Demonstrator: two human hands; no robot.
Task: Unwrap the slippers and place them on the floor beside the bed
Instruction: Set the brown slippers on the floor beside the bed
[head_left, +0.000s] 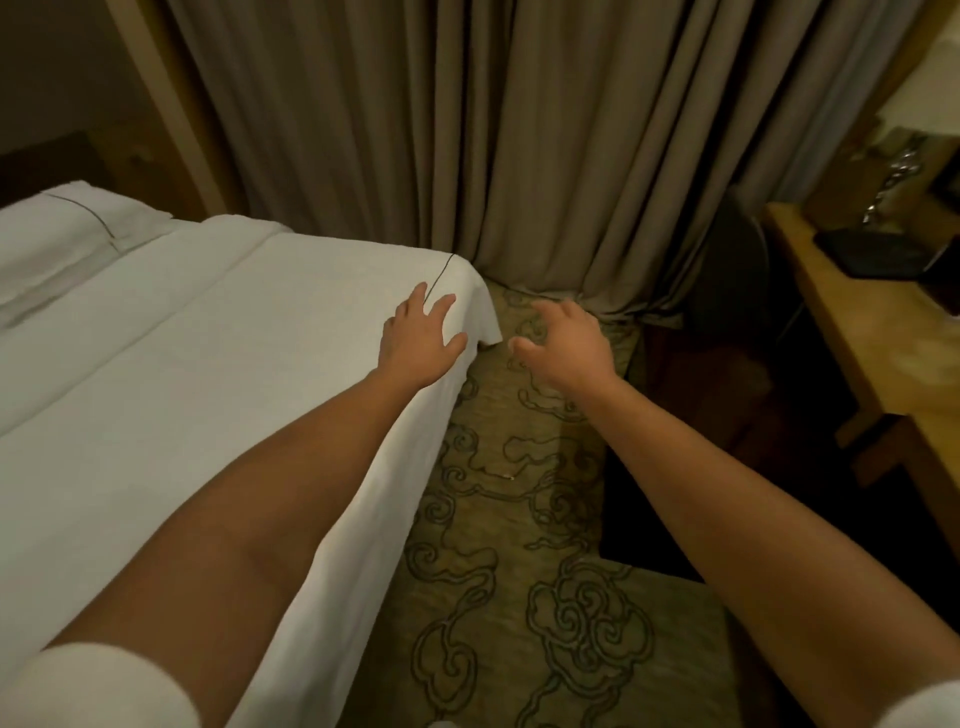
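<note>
No slippers or wrapping show in the head view. A bed with a white sheet (218, 332) fills the left side, its far corner reaching toward the curtain. My left hand (421, 338) is stretched out over that corner with its fingers spread, holding nothing. My right hand (566, 345) hovers above the patterned carpet (498, 545) just right of the bed corner, fingers loose and spread, holding nothing. Both forearms are bare and reach forward from the bottom of the frame.
Beige floor-length curtains (467, 130) hang behind the bed. A pillow (57, 234) lies at the far left. A wooden desk (872, 332) with a dark flat object (878, 254) stands at the right, with dark floor (691, 415) between it and the carpet.
</note>
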